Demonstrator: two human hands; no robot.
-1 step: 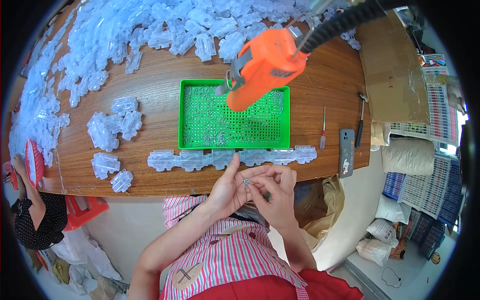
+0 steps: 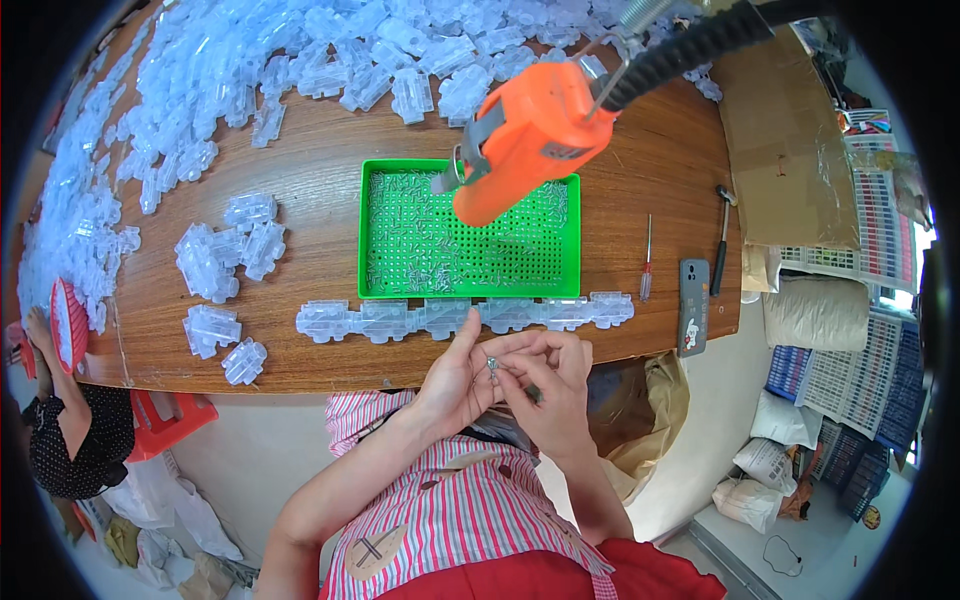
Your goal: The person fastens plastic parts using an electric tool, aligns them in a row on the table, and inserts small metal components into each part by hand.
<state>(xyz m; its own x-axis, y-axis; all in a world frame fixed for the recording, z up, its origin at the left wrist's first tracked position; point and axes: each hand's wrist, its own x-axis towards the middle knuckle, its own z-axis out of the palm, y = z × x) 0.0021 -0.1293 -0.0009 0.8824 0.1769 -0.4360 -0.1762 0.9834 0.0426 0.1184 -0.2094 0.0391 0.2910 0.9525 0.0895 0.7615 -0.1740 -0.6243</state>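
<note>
Above the table's near edge, my left hand [image 2: 455, 385] is turned palm up, thumb stretched out, with small silver screws [image 2: 492, 365] resting on it. My right hand [image 2: 550, 390] meets it from the right, thumb and fingertips pinched at the screws. Just beyond both hands lies a row of clear plastic housings [image 2: 385, 319], side by side. Behind the row sits a green perforated tray [image 2: 570, 270] with many loose screws scattered in it. An orange power screwdriver [image 2: 535, 130] hangs over the tray on a black ribbed hose [image 2: 690, 60].
More clear housings [image 2: 205, 262] lie in small groups at left, and a large heap [image 2: 240, 60] covers the back. At right are a screwdriver [image 2: 646, 275], a phone [image 2: 692, 305] and a hammer [image 2: 720, 240]. Another person's arm [image 2: 68, 405] holds a red basket [image 2: 68, 325] at far left.
</note>
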